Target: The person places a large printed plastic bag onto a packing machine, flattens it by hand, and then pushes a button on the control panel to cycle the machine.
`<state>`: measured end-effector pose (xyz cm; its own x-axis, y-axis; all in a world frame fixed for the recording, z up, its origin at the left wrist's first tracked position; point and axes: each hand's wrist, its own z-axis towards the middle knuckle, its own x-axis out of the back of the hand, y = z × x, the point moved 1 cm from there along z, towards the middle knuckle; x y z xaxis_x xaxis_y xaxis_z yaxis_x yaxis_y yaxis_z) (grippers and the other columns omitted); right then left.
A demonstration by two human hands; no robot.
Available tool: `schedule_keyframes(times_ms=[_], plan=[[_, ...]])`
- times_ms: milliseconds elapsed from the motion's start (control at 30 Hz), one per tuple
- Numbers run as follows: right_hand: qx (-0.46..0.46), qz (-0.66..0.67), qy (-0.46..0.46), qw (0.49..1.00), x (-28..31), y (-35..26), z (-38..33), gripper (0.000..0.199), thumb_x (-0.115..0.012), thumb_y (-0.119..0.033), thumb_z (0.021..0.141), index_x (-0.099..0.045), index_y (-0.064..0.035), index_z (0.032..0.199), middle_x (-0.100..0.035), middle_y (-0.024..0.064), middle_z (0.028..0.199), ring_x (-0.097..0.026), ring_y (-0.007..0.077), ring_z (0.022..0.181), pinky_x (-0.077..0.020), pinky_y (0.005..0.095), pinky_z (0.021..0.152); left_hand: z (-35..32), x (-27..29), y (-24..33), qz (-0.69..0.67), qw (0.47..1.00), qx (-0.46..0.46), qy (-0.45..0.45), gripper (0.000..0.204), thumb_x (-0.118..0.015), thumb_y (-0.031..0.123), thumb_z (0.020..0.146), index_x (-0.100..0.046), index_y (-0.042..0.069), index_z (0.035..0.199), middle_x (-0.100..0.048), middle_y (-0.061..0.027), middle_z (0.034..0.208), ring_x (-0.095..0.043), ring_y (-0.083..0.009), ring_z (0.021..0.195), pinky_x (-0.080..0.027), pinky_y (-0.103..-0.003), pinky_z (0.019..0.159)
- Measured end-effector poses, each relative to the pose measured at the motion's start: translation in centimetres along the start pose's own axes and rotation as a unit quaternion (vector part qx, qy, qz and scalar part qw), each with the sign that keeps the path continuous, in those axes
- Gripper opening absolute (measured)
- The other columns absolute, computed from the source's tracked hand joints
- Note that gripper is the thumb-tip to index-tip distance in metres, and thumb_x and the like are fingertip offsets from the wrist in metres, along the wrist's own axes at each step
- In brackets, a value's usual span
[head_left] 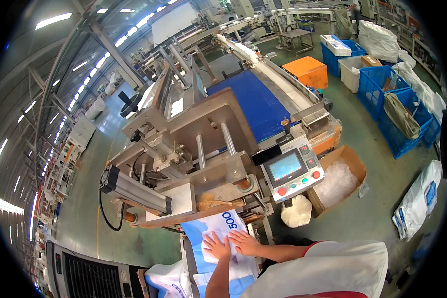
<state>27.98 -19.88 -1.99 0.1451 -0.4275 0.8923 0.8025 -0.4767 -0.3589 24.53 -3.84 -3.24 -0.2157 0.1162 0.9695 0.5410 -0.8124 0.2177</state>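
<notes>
Both hands lie on a white and light-blue printed plastic package (207, 265) at the front of a metal machine (211, 124). My left hand (217, 247) rests palm down on it with fingers spread. Close beside it, my right hand (244, 243) presses flat on the package too, fingers stretched out and pointing left. The far end of the package reaches up to the machine's front edge. Another blue and white package (169, 279) sits to the left of it, partly cut off by the picture's edge.
A control panel (293, 169) with screen and buttons stands to the right. Beyond it are a cardboard box (360, 171) of clear plastic and blue crates (402, 144). A blue conveyor belt (253, 102) runs behind the machine. A black-grilled unit (87, 275) stands at lower left.
</notes>
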Motion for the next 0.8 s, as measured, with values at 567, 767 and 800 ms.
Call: schedule_keyframes(times_ms=[567, 767, 800], plan=[[0.022, -0.115, -0.168, 0.979, -0.7, 1.4, 1.3, 0.073, -0.052, -0.049, 0.086, -0.030, -0.0118, 0.145, -0.023, 0.0077, 0.152, -0.018, 0.0269, 0.141, -0.0206, 0.0498, 0.109, 0.5, -0.6, 0.5, -0.028, 0.999, 0.004, 0.024, 0.077, -0.051, 0.057, 0.083, -0.029, 0.018, 0.146, -0.014, -0.0206, 0.153, -0.007, -0.0442, 0.140, -0.004, -0.065, 0.107], [-0.022, -0.078, -0.196, 0.977, 0.4, -0.1, -1.8, 0.078, -0.052, -0.048, 0.087, -0.021, -0.0093, 0.147, -0.015, 0.0100, 0.154, -0.013, 0.0285, 0.142, -0.0168, 0.0472, 0.112, 0.2, -0.1, 0.7, 0.017, 1.000, 0.002, 0.015, 0.074, -0.049, 0.053, 0.086, -0.025, 0.020, 0.147, -0.014, -0.0191, 0.153, -0.008, -0.0420, 0.141, -0.006, -0.064, 0.108], [-0.022, -0.082, -0.196, 0.977, 0.5, -0.3, -2.1, 0.078, -0.052, -0.048, 0.087, -0.021, -0.0093, 0.147, -0.015, 0.0099, 0.154, -0.013, 0.0281, 0.142, -0.0165, 0.0468, 0.112, 0.2, 0.0, 0.6, 0.015, 1.000, -0.002, 0.015, 0.074, -0.049, 0.053, 0.086, -0.025, 0.020, 0.147, -0.014, -0.0193, 0.153, -0.008, -0.0420, 0.141, -0.006, -0.064, 0.108]])
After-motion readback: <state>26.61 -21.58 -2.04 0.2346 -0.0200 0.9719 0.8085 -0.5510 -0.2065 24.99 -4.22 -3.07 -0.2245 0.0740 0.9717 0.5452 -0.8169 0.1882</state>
